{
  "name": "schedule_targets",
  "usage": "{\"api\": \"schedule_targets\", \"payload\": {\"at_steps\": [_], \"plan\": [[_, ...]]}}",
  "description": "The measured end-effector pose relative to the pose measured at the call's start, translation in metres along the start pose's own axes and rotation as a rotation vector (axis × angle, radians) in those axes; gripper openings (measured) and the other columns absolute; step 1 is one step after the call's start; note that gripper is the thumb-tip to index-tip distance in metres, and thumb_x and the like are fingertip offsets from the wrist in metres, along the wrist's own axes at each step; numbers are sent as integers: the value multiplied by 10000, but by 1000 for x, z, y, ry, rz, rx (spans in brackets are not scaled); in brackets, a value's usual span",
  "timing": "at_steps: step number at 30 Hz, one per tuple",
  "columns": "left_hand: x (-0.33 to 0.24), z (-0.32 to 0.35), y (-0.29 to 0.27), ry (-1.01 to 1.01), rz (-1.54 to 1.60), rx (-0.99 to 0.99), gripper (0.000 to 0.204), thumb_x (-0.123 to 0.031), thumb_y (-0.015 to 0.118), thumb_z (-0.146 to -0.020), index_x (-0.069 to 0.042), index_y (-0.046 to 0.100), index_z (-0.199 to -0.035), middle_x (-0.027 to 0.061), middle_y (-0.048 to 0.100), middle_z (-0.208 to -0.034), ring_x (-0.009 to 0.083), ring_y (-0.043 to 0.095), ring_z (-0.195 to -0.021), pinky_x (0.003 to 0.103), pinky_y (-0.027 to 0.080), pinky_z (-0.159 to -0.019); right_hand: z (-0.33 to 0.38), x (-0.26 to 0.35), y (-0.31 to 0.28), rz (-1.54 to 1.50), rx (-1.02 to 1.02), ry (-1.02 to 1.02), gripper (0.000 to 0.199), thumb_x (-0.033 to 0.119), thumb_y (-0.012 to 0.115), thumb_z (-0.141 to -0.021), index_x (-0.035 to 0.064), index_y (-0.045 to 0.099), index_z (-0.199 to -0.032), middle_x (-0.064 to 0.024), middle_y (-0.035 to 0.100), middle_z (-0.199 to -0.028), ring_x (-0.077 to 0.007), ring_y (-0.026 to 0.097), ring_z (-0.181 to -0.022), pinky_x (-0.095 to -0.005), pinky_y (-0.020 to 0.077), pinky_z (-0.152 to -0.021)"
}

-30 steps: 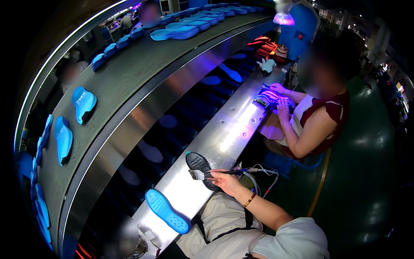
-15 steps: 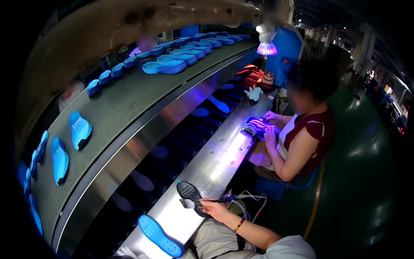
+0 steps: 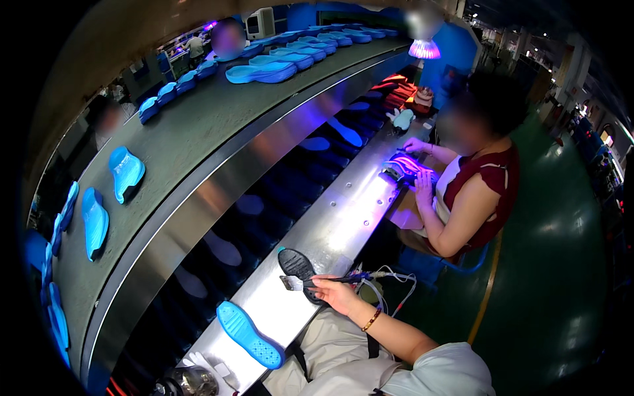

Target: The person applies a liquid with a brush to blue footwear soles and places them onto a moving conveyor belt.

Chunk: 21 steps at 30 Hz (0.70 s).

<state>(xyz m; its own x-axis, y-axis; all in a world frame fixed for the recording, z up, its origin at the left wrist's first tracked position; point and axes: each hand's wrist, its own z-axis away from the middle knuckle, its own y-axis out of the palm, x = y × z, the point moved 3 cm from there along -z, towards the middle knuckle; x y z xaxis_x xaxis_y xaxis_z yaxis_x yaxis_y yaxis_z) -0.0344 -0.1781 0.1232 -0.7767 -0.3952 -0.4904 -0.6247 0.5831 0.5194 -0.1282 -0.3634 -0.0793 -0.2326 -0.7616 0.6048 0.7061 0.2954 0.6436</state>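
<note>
My right hand (image 3: pixel 337 295) is closed on the dark handle of a flat brush (image 3: pixel 291 283). The brush's pale, wide head reaches over a black shoe sole (image 3: pixel 295 261) on the metal bench. I cannot tell whether the bristles touch the sole. The sole lies tread side up, with its near end partly behind my fingers. A blue shoe sole (image 3: pixel 249 334) lies on the bench to the left of it, nearer to me. My left hand is out of view.
A belt (image 3: pixel 198 152) carrying blue soles curves above a dark lower line with more soles. A co-worker (image 3: pixel 479 178) sits at the bench on the right, handling a sole under purple light. A jar (image 3: pixel 195 381) and a white glove-like item (image 3: pixel 200 360) are near left; cables (image 3: pixel 394 277) hang beside the bench.
The view has tilted slightly down, so the jar now shows at the lower left. My right hand keeps its grip on the brush over the black sole.
</note>
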Motion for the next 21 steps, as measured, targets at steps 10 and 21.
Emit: {"api": "schedule_targets", "payload": {"at_steps": [10,21], "plan": [[-28,62,19,193,4,105,121,-82,525,-800,-14,618,-837,127,591,-912,264,562,-819,399,438,-775,-7,-5,10,-44,45,44,137,31,545,-804,25,591,-932,-79,610,-907,-221,599,-853,-275,474,-636],[80,299,-124,-1002,-929,-1809,784,-308,699,-691,36,284,-1259,232,441,-1128,332,499,-985,415,417,-838,-3,20,-1,52,-1,-65,192,73,547,-811,19,542,-995,-91,595,-932,-188,581,-873,-256,446,-678]]}}
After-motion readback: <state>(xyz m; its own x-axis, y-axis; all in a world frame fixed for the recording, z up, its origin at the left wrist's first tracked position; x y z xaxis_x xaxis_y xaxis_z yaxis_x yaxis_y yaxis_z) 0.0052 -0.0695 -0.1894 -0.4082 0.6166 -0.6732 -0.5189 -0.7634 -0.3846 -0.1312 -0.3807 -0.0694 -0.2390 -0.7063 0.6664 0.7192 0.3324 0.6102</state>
